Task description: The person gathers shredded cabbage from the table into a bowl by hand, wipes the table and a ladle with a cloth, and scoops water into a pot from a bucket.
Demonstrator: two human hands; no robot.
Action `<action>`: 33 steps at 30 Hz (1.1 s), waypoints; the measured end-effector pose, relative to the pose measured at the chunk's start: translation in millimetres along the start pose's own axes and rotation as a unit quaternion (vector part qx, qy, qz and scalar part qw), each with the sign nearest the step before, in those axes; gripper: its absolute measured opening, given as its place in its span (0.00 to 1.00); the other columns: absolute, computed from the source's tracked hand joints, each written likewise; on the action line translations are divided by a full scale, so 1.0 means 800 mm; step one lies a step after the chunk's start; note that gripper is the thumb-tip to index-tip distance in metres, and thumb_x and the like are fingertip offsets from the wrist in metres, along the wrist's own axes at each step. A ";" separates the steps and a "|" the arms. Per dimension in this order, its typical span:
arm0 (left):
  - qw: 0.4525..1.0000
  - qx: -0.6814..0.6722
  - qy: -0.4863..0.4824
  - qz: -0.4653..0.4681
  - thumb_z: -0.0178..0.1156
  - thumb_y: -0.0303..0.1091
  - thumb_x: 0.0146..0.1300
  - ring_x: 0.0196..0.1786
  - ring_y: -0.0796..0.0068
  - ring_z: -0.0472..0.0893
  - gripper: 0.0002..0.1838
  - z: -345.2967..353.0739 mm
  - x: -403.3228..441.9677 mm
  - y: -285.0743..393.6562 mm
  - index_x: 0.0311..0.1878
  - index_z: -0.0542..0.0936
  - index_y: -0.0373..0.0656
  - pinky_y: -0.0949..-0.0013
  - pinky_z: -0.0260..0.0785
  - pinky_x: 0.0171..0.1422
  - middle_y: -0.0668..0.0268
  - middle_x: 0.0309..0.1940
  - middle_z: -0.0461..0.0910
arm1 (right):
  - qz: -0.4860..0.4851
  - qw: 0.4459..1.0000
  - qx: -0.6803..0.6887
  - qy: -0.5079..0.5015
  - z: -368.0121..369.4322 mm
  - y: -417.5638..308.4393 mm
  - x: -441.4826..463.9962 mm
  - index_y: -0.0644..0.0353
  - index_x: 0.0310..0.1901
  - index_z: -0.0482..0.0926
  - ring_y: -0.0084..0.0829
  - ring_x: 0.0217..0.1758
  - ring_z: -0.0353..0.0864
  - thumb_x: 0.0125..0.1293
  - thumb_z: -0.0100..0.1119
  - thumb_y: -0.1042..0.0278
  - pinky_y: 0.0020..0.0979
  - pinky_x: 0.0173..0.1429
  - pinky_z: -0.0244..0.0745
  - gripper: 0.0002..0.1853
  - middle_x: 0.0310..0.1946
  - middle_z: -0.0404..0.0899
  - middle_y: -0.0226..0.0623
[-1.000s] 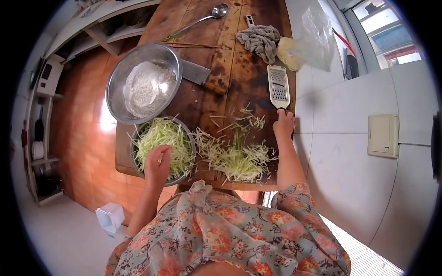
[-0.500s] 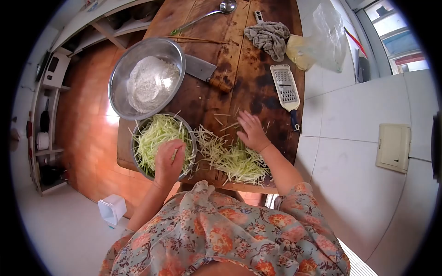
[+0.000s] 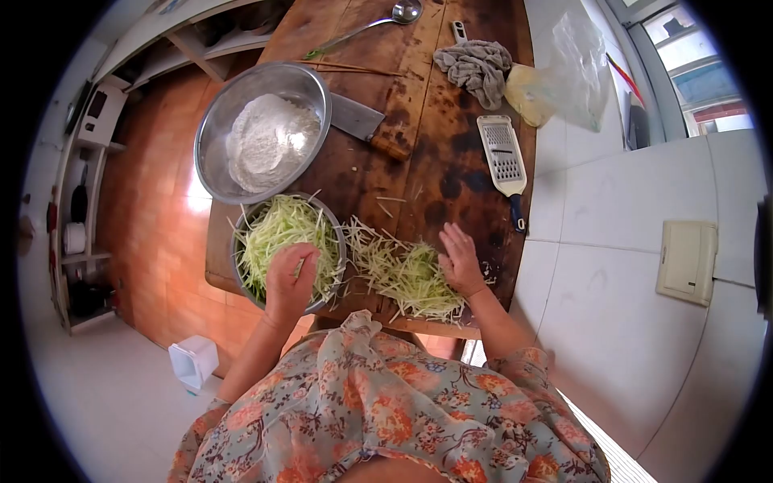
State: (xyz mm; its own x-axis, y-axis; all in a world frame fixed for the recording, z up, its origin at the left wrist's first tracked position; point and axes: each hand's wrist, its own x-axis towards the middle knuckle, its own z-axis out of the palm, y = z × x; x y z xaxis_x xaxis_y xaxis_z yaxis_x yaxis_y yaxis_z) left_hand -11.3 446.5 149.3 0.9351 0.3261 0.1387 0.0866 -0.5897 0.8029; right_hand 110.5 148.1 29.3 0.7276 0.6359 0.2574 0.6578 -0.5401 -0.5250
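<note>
My left hand (image 3: pixel 290 282) is over the near right part of a metal bowl heaped with pale green shreds (image 3: pixel 278 233). Its fingers are drawn together; whether anything is between them is hidden. My right hand (image 3: pixel 462 262) has its fingers extended and rests at the right edge of a loose pile of shreds (image 3: pixel 403 274) on the wooden table (image 3: pixel 419 193). Nothing is gripped in it. A grater (image 3: pixel 503 157) with a dark handle lies beyond this hand, to the right.
A large metal bowl of white flour (image 3: pixel 262 145) stands behind the shreds bowl. Beside it lies a cleaver (image 3: pixel 358 119). Further back are chopsticks (image 3: pixel 354 69), a ladle (image 3: pixel 406 11), a grey cloth (image 3: pixel 475 68) and a plastic bag (image 3: pixel 572 72). A white bin (image 3: pixel 193 362) stands on the floor.
My right hand has let go of the grater handle and come back to the loose shreds, gathering scattered ones closer to the pile. My left hand has shifted slightly right over the bowl.
</note>
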 end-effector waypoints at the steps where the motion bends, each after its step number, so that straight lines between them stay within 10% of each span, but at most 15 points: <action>1: 1.000 -0.008 0.009 -0.006 0.53 0.22 0.52 0.36 0.61 0.75 0.04 0.000 0.000 -0.001 0.33 0.74 0.37 0.68 0.65 0.42 0.59 0.31 0.76 | -0.026 0.998 0.045 -0.046 0.004 -0.017 -0.007 0.65 0.52 0.67 0.45 0.59 0.62 0.59 0.48 0.66 0.40 0.61 0.56 0.20 0.54 0.66 0.44; 26: 0.988 0.027 0.151 -0.032 0.55 0.20 0.51 0.36 0.61 0.76 0.04 -0.038 -0.036 -0.016 0.31 0.74 0.39 0.67 0.67 0.42 0.59 0.31 0.76 | -0.171 0.980 -0.019 -0.100 0.128 -0.046 0.270 0.63 0.56 0.62 0.41 0.63 0.56 0.53 0.54 0.65 0.38 0.61 0.54 0.27 0.59 0.59 0.43; 33: 0.984 0.016 0.174 -0.044 0.56 0.21 0.50 0.35 0.61 0.76 0.03 -0.048 -0.039 -0.024 0.30 0.75 0.39 0.67 0.67 0.40 0.60 0.29 0.77 | -0.197 0.964 0.005 -0.178 0.107 -0.069 0.178 0.65 0.53 0.66 0.44 0.64 0.55 0.55 0.53 0.64 0.41 0.62 0.55 0.24 0.60 0.58 0.46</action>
State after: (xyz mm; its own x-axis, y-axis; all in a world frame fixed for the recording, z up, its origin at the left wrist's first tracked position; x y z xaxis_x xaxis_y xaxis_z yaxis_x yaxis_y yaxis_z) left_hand -55.6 476.0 151.4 0.7498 0.6068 0.2638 0.1785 -0.5694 0.8024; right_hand 160.8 315.8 25.6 0.3077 0.9403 0.1454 0.8666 -0.2138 -0.4509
